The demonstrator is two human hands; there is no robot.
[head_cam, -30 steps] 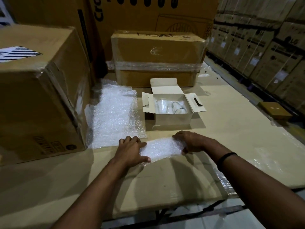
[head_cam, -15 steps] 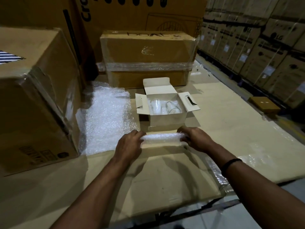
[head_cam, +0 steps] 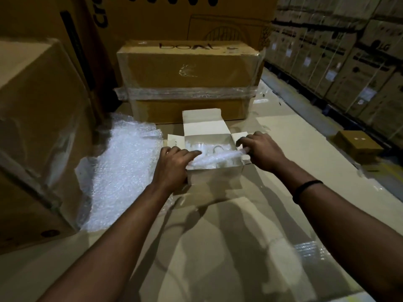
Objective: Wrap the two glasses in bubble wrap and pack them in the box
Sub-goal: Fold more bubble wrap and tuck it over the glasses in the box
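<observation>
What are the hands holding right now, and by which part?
A roll of bubble wrap, held by its two ends over the open white box: left hand on the left end, right hand on the right.

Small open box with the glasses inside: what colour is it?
White; the small open box shows best in the head view.

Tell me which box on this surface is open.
The small white box in the middle: its flaps are folded out and glasses show inside. The brown cartons, like the film-wrapped one behind it, are closed.
</observation>
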